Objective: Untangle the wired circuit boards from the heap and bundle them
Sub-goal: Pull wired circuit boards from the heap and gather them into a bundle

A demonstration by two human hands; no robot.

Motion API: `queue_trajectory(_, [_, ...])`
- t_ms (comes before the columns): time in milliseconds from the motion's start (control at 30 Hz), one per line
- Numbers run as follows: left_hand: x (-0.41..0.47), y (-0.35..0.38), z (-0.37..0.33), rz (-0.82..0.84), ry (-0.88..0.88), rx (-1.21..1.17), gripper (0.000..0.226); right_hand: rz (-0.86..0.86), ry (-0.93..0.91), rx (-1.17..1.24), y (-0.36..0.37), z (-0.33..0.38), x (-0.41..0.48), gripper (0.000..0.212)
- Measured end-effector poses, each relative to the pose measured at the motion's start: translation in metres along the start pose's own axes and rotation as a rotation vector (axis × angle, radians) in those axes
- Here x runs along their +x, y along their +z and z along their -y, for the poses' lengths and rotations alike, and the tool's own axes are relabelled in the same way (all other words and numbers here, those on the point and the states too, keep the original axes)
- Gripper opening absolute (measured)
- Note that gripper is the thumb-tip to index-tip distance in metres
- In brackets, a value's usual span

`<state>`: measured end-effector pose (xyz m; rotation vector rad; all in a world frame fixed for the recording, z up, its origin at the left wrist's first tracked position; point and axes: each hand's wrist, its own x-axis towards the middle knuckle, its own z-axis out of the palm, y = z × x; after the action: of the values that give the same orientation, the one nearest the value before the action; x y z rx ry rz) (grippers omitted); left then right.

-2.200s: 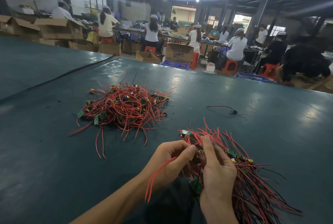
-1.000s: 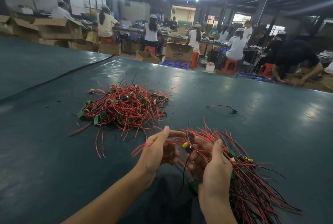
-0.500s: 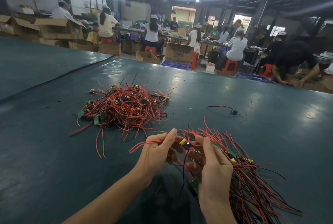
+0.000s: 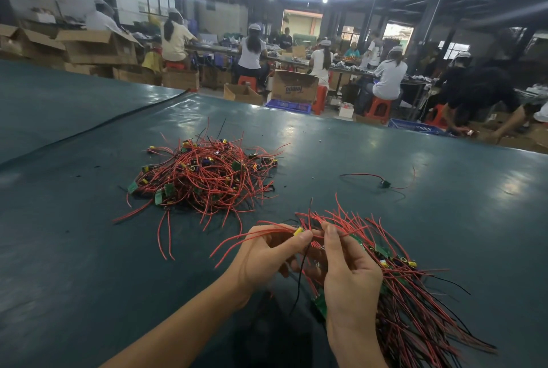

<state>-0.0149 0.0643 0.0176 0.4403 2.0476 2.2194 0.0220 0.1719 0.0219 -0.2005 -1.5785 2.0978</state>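
Your left hand [image 4: 267,258] pinched a wired board [image 4: 298,231] while your right hand [image 4: 351,277] gripped the bundle [image 4: 415,302]; a hard tug risked snagging wires and scattering it.

Head-worn camera looks forward and down, close over the table [image 4: 74,249]

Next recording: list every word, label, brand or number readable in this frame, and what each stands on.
"tempo": likely reading only; blue print, upside down and blurred, on the open brown cardboard box beyond the dark green table.
Green circuit boards in the tangled red-wire heap and in the red-wire bundle gripped by the left hand and right hand: markings too small to read.
Nothing else is legible.
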Motion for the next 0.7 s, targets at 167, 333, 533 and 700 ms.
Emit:
queue_trajectory(167, [-0.001, 0.0, 0.0, -0.028, -0.026, -0.082, 0.029, 0.029, 0.046, 0.046, -0.006, -0.006, 0.004, 0.031])
queue_trajectory(333, [0.001, 0.0, -0.003, -0.014, -0.158, -0.255, 0.032, 0.124, -0.097, -0.14, -0.008, -0.016, 0.006, 0.04])
queue_trajectory(533, [0.002, -0.001, -0.002, -0.01, -0.194, -0.279, 0.038, 0.275, -0.274, -0.266, -0.007, -0.019, -0.002, 0.046])
queue_trajectory(700, [0.001, -0.001, -0.001, -0.037, -0.136, -0.194, 0.04, 0.272, -0.28, -0.246, -0.004, -0.018, -0.001, 0.043])
